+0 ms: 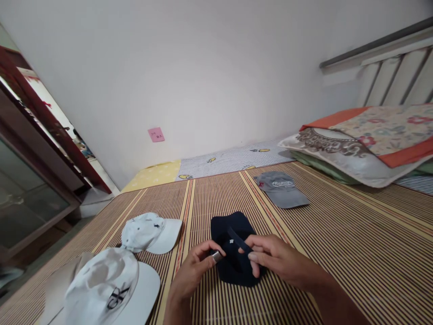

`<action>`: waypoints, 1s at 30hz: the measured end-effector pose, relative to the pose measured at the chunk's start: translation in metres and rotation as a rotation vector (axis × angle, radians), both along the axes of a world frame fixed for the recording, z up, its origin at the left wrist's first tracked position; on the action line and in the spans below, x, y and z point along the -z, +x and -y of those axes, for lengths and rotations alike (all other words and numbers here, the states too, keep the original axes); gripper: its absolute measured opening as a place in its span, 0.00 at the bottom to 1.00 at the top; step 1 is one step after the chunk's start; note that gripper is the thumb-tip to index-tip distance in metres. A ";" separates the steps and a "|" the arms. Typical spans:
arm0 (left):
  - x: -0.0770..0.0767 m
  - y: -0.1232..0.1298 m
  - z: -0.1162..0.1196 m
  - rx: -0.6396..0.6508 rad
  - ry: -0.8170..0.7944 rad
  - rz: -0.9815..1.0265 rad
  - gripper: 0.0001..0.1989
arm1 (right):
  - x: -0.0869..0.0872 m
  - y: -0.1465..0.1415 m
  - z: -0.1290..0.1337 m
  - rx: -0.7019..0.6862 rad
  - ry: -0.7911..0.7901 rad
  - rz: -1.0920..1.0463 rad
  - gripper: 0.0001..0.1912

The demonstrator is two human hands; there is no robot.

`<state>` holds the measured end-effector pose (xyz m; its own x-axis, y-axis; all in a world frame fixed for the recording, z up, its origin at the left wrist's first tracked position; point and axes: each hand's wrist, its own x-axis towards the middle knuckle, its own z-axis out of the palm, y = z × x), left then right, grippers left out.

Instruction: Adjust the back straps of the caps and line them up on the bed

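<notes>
Rightward, striped mat (352, 239) spreads wide past the dark cap's (237, 271) edge.

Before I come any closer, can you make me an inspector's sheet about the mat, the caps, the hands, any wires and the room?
Surface: striped mat, with a checked cloth showing beyond it.
Main thing: dark cap, its inside showing.
Hands: right hand holds the dark strap; left hand is at the cap's edge, a silvery piece by its thumb tip. Whether it grips is unclear.
Other items: white cap with black letters, smaller white cap, grey cap; bedding pile at far right.
Cables: nothing seen.
Surroundings: pale wall with a pink note; radiator at right.
</notes>
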<state>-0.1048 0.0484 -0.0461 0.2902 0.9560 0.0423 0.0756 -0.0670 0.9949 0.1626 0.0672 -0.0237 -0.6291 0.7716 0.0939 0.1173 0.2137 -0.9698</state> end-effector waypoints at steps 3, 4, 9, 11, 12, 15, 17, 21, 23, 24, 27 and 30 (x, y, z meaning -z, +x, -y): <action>-0.001 0.001 0.000 0.011 -0.010 -0.002 0.11 | 0.001 -0.006 0.003 0.003 -0.051 -0.046 0.07; -0.001 0.001 -0.001 0.016 -0.012 -0.003 0.11 | 0.001 -0.008 0.003 0.005 -0.067 -0.067 0.06; 0.001 -0.002 -0.001 0.044 -0.043 0.024 0.11 | -0.001 -0.005 -0.001 0.060 -0.098 -0.221 0.11; 0.002 -0.003 -0.001 0.041 -0.057 0.038 0.12 | -0.003 -0.001 -0.003 0.111 -0.095 -0.267 0.14; 0.002 -0.003 -0.001 0.038 -0.059 0.039 0.12 | -0.004 0.001 -0.004 0.141 -0.093 -0.288 0.15; 0.002 -0.002 -0.001 0.046 -0.058 0.032 0.12 | -0.006 0.007 -0.004 0.187 -0.087 -0.361 0.16; 0.001 -0.001 0.000 0.068 -0.060 0.034 0.12 | -0.007 0.007 -0.003 0.164 -0.075 -0.394 0.16; -0.002 0.001 0.001 0.087 -0.082 0.032 0.13 | -0.005 0.001 0.000 0.148 -0.073 -0.315 0.15; -0.003 0.002 0.001 0.073 -0.087 0.027 0.13 | -0.005 -0.004 0.002 0.154 -0.069 -0.204 0.14; -0.003 0.003 0.001 0.068 -0.085 0.027 0.13 | -0.005 -0.006 0.003 0.150 -0.061 -0.144 0.13; -0.003 0.003 0.001 0.068 -0.086 0.034 0.13 | -0.007 -0.012 0.006 0.116 -0.030 -0.003 0.11; 0.000 0.003 0.000 0.071 -0.091 0.047 0.13 | -0.008 -0.017 0.008 0.088 0.043 0.042 0.11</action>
<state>-0.1023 0.0483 -0.0461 0.3566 0.9338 -0.0289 0.0272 0.0206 0.9994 0.1454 0.0593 -0.0152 -0.5631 0.8200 0.1026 0.1783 0.2418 -0.9538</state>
